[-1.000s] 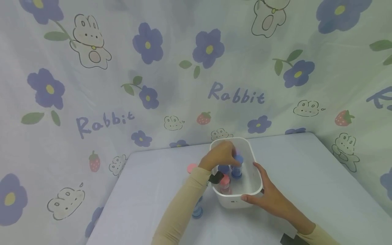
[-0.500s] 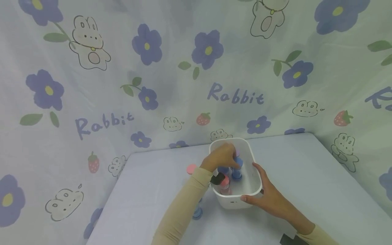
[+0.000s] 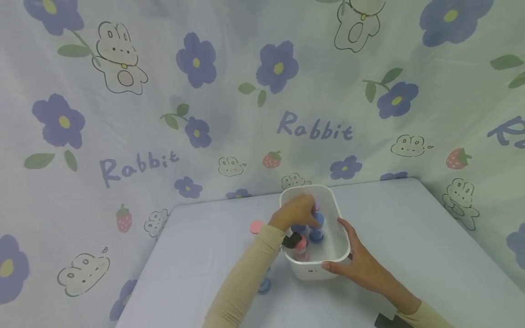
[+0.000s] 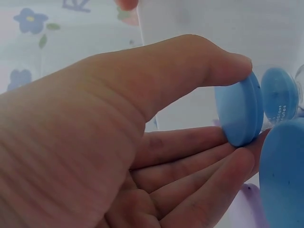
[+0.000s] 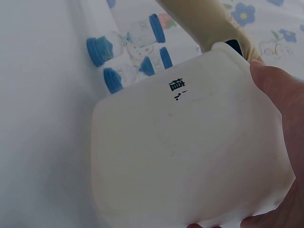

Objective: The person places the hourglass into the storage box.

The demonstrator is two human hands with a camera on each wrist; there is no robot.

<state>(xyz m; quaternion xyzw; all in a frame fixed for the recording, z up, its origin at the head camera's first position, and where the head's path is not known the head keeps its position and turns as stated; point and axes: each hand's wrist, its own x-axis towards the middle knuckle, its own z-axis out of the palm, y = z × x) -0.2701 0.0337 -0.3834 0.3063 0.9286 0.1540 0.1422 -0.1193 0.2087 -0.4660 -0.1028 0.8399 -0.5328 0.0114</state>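
In the head view, my left hand (image 3: 296, 213) reaches into a white plastic bin (image 3: 313, 272) and pinches a blue-capped hourglass (image 3: 316, 233) standing upright. The left wrist view shows the thumb and fingertips at the edge of its blue end cap (image 4: 240, 111). My right hand (image 3: 362, 263) grips the bin's near right corner, thumb over the front rim and fingers along the side. Inside the bin are also a pink hourglass (image 3: 301, 249), a darker blue one (image 3: 298, 227) and one with a purple cap (image 3: 317, 206), partly hidden by the left hand.
Left of the bin, a pink-capped hourglass (image 3: 257, 226) stands on the white table (image 3: 197, 255). Blue hourglasses (image 5: 105, 50) stand beside the bin, mostly hidden by the left sleeve in the head view. A rabbit-print curtain (image 3: 246, 105) rises behind the table.
The blue hourglass in my left hand has moved down slightly inside the bin. My right hand keeps its grip on the bin. The head view has shifted very slightly.
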